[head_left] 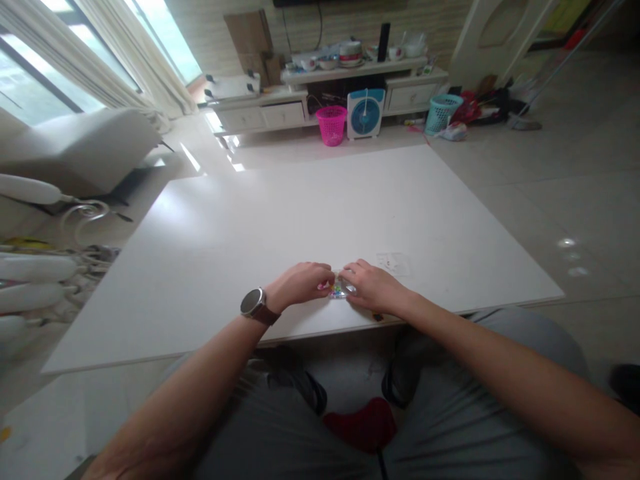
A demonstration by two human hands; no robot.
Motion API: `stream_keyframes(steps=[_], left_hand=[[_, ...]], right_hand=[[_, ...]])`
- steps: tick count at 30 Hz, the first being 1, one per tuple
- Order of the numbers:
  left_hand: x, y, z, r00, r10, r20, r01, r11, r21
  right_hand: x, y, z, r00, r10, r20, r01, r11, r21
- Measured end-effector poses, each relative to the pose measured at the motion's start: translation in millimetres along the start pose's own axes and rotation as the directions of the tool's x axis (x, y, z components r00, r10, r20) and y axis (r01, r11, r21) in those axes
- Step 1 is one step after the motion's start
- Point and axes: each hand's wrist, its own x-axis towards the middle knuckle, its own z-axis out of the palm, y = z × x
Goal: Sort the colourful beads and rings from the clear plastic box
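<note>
A small clear box point(339, 290) with bits of several colours in it lies near the front edge of the white table point(280, 220). At its left side is my left hand point(303, 283), a watch on its wrist, its fingers pinched together by something small and pink. My right hand point(373, 287) rests against the box's right side with its fingers spread along the rim. Just beyond my right hand lies a flat clear lid or tray point(393, 264). A small dark and orange item point(377, 317) sits at the table's edge below my right wrist.
Across the floor, past the table's far edge, are a pink basket point(332, 125), a blue and white fan point(365, 115), a light blue basket point(442, 113) and a white cabinet point(255, 117). White curled metal furniture point(80, 220) stands at the left.
</note>
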Motion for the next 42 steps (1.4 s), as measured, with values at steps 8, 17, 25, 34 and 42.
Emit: stream_keyframes(steps=[8,17,25,34,42], left_hand=[[1.2,0.6,7.8,1.000,-0.019,0.023,0.018,0.999,0.042],[3.8,5.1,2.6,1.000,-0.023,0.016,0.022,0.997,0.073],[3.6,7.2,-2.4,0.998,-0.055,0.032,0.051,0.993,0.110],[4.7,11.8,0.0,0.996,-0.083,0.019,0.080,0.988,0.129],[4.3,9.1,-1.8,0.999,-0.039,-0.023,0.041,0.997,0.072]], right_hand=[[0.3,1.6,3.2,1.000,-0.002,-0.012,0.002,1.000,0.007],[0.6,1.1,3.1,1.000,-0.004,-0.015,0.004,1.000,-0.001],[-0.1,0.3,2.1,1.000,0.000,-0.012,0.000,1.000,0.004],[0.8,-0.7,1.4,1.000,0.009,0.000,-0.009,1.000,0.010],[0.3,-1.5,0.4,1.000,0.008,-0.005,-0.008,1.000,0.006]])
